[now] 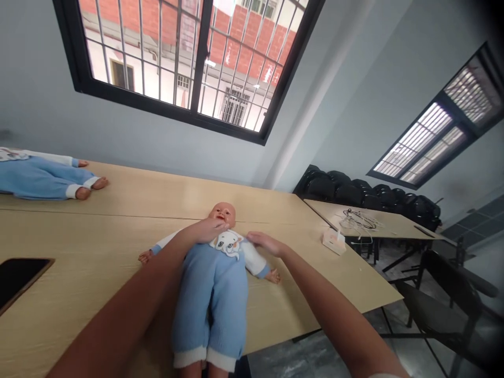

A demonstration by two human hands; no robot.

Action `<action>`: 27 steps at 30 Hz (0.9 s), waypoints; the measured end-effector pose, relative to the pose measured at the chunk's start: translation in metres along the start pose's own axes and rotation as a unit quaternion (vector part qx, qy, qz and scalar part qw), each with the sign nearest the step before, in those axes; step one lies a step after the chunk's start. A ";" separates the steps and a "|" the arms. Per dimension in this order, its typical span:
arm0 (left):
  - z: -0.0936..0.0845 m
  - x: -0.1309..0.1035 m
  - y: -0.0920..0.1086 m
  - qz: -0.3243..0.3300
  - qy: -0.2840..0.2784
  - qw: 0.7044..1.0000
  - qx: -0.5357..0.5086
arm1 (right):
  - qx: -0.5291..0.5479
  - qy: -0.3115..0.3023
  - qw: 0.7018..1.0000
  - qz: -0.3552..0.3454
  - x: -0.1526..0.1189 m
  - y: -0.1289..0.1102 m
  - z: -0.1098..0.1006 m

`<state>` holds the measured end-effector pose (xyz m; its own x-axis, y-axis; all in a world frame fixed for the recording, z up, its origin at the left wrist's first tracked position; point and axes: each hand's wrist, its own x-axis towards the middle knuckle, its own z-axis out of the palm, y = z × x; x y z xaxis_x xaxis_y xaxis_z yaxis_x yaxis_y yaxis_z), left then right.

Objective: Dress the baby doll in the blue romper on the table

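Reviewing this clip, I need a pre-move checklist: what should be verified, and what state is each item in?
1. Doll face up on the table: ok.
2. Left hand below the doll's chin, right hand by its shoulder: ok.
3. Either hand gripping clothing: cannot tell.
4. Doll's feet in view: not ok, cut off.
5. Second doll apart from it: ok.

Doll head: smooth plastic, slight gloss. Outfit: matt cloth. Tabletop: smooth wood-look, faint sheen. Wall: matt paint.
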<state>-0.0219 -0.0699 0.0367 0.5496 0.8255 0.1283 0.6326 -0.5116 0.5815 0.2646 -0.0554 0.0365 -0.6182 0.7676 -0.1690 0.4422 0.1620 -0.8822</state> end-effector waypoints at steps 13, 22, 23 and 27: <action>0.031 0.012 -0.001 0.005 0.020 0.996 0.085 | -0.112 0.227 0.965 -0.063 -0.162 0.023 0.090; 0.042 0.006 0.010 -0.038 0.026 0.987 0.153 | -0.239 0.336 0.905 -0.103 -0.160 0.016 0.136; 0.041 0.006 0.007 -0.043 0.026 0.986 0.157 | -0.241 0.370 0.891 -0.103 -0.159 0.015 0.143; 0.035 0.006 -0.006 -0.052 0.021 0.985 0.163 | -0.305 0.302 0.897 -0.104 -0.156 0.003 0.170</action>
<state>-0.0030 -0.0704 0.0058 0.4535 0.8834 0.1183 0.8300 -0.4670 0.3051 0.2522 -0.2802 -0.0142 -0.3460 0.8473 0.4030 0.7453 0.5091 -0.4306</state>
